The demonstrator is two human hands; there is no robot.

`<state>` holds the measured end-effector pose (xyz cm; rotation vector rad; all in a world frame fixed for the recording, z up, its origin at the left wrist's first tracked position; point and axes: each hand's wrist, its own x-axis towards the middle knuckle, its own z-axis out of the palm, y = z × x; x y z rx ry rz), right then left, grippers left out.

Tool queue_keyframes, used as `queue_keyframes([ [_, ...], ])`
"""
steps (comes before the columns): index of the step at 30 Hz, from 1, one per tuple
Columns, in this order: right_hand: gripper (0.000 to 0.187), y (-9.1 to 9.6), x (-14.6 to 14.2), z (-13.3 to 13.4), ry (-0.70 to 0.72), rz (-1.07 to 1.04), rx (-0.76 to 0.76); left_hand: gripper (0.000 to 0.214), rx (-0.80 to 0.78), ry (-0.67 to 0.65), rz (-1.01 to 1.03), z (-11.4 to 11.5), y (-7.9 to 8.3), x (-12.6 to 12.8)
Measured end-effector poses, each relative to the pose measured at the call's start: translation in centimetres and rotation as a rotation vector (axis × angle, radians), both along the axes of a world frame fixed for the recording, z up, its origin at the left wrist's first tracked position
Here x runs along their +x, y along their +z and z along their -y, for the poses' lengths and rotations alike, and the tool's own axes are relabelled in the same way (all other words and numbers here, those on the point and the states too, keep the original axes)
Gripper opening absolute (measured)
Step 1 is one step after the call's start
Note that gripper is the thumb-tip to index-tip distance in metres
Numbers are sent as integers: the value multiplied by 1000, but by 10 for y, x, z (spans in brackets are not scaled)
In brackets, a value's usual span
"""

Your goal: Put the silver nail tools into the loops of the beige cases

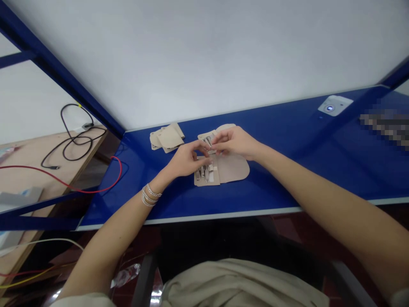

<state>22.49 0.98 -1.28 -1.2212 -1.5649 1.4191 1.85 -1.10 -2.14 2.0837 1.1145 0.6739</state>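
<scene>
An open beige tool case [231, 168] lies on the blue table [287, 170], with several small metal tools [205, 172] held in its left half. My left hand [185, 160] hovers over that half, fingers pinched together near a small metal tool [209, 140]. My right hand [234, 141] meets it from the right, fingertips closed on the same small metal piece above the case. A second beige case [220, 130] lies just behind my hands, partly hidden. Bracelets circle my left wrist [150, 196].
A pile of closed beige cases [166, 137] lies at the back left of the table. A white device with a blue light [335, 105] sits at the back right. Black and red cables [75, 140] trail over a wooden bench to the left. A plastic bottle [126, 275] lies below.
</scene>
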Motion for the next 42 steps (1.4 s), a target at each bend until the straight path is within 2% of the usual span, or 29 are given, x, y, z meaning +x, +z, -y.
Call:
queue_keyframes([
  [5,24,-5,5,-7,-89,77,4,56,10,-97,-99,3,5,0],
  [11,18,-1,4,-4,-76,177,-10,73,41,-163,-184,5,8,0],
  [20,25,-11,3,-8,-77,162,9,61,60,-188,-241,5,9,0],
  [29,20,-23,2,-14,-75,265,56,58,77,-187,-278,7,11,1],
  [35,12,-20,1,-12,-43,303,74,60,81,-180,-282,8,11,2],
  [42,11,-16,1,-9,4,328,89,58,74,-174,-273,8,11,2],
])
